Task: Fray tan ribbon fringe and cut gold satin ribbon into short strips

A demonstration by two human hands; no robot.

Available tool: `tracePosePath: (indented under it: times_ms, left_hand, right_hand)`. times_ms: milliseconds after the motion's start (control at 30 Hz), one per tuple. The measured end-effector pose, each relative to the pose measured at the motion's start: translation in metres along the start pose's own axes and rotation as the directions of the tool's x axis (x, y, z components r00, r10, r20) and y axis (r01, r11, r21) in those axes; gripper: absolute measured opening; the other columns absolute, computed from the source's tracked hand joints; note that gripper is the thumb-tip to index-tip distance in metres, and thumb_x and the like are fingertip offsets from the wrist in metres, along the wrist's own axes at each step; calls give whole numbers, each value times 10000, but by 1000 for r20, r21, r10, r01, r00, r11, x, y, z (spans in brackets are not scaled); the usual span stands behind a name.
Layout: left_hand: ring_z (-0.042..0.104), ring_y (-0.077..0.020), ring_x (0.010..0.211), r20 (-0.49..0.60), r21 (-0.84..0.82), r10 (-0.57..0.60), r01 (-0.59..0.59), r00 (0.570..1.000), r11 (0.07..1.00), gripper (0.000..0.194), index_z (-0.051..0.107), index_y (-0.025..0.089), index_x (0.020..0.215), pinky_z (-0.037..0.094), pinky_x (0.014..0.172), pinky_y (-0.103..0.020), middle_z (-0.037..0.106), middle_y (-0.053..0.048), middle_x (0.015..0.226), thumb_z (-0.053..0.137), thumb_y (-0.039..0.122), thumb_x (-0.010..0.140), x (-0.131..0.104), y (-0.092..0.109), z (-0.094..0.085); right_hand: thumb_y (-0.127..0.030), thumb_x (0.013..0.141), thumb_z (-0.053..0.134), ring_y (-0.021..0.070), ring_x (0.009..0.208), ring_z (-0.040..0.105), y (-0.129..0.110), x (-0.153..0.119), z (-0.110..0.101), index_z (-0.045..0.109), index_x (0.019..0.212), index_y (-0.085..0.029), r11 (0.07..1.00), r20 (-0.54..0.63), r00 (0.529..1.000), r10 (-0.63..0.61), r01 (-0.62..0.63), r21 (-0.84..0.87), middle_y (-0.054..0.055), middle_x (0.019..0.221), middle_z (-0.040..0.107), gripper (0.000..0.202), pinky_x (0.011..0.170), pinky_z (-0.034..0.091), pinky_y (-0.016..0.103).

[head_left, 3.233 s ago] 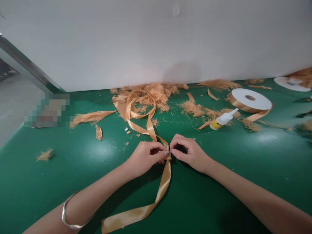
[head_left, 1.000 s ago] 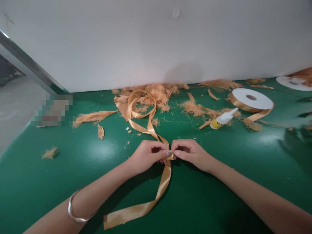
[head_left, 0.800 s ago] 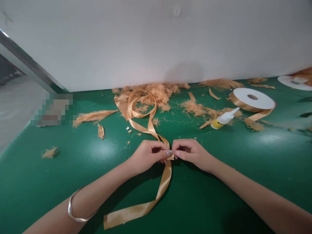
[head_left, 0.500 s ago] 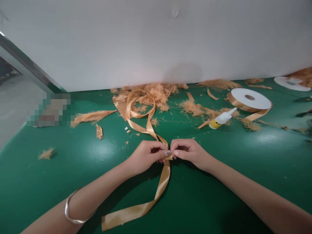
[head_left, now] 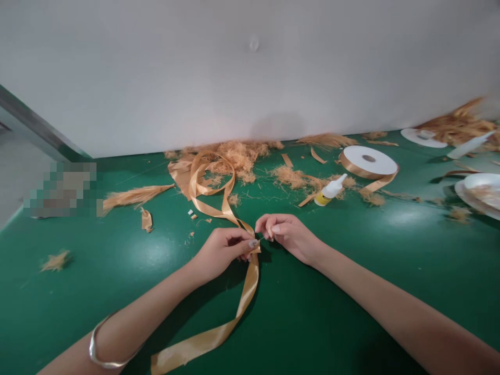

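A long gold satin ribbon [head_left: 247,291] curls across the green table, its near end lying toward the bottom edge. My left hand [head_left: 222,253] pinches a short folded part of this ribbon between thumb and fingers. Just to the right, my right hand [head_left: 287,233] has thumb and forefinger closed, slightly apart from the left. A thin pale thread [head_left: 262,239] seems to run from the ribbon piece to the right fingertips. Beyond the hands, the ribbon loops over a heap of frayed fibres [head_left: 242,159].
A ribbon roll [head_left: 371,161] and a glue bottle [head_left: 330,190] lie to the right, with a second white bottle [head_left: 469,147] and a white dish [head_left: 482,192] farther over. A fibre bundle [head_left: 136,197] lies left. The white wall [head_left: 175,78] bounds the table's back.
My right hand has drawn a little away from my left, opening a small gap. The view has turned right, bringing the second bottle and white dish in.
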State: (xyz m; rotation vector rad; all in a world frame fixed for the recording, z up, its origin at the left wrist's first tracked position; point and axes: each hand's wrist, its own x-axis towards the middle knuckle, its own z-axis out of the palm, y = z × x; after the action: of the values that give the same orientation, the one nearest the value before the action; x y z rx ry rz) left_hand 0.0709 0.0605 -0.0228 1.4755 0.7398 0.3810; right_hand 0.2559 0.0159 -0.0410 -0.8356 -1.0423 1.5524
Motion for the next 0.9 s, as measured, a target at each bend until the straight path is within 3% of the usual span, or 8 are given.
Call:
tracePosePath:
  times_ms: [100,267,433,533,633,733,800,900]
  left_hand:
    - [501,-69,536,-5,-2,6,-6,1000,1000,170,630,121,702,405,548,-197,557,21,572,607,274,773,0,0,0]
    - [508,-74,533,-40,-28,-16,14,999,1000,200,632,123,698,411,550,-203,562,16,566,620,311,763,0,-2,-1]
    - [513,-78,537,-53,-50,-2,-1,999,999,221,632,123,702,411,550,-207,566,10,570,635,339,752,-1,-4,0]
    - [509,-79,538,-63,-49,11,-15,998,999,237,626,121,696,407,550,-208,563,9,567,636,351,751,-2,-3,1]
    - [510,-81,549,-67,-52,30,-34,997,998,249,627,119,702,410,560,-213,565,6,578,637,364,749,-2,-3,1]
    - [511,-86,557,-68,-54,43,-47,997,997,252,631,119,720,416,567,-222,569,3,589,635,369,751,-2,-2,1]
    - [506,-86,554,-63,-45,52,-55,997,997,247,630,118,715,419,571,-226,570,2,590,629,361,756,-3,-2,1]
    - [505,-85,556,-53,-20,67,-68,996,998,230,630,118,704,417,576,-226,567,5,589,617,339,765,-3,-1,0]
  right_hand:
    - [-179,734,536,105,594,493,-2,-1,1,574,635,-167,995,37,999,39,-42,95,37,742,635,107,579,347,247]
    - [-166,750,533,82,458,405,-13,1,-2,554,622,-172,985,-9,1000,-3,5,172,-33,512,495,130,477,315,225]
    - [-194,747,545,94,557,410,-35,1,-4,501,578,-197,963,-140,987,-79,112,246,-50,500,390,175,712,446,271]
    - [-235,736,530,96,505,324,-47,-2,-2,443,568,-209,962,-132,991,-32,66,264,-61,496,270,192,538,416,241]
    - [-234,748,518,90,477,272,-56,-8,2,479,587,-203,983,-86,993,-81,65,-174,-51,510,323,169,425,259,221]
    - [-215,781,521,113,597,410,-58,-13,7,571,696,-203,672,15,987,-160,120,-730,0,678,511,99,539,330,255]
    - [-252,809,519,165,796,482,-53,-14,11,601,850,-222,490,96,988,-124,146,-859,41,872,571,96,686,383,303]
    - [-339,856,484,216,973,460,-41,-11,15,580,977,-234,434,170,985,-9,157,-887,66,1007,568,187,816,372,362]
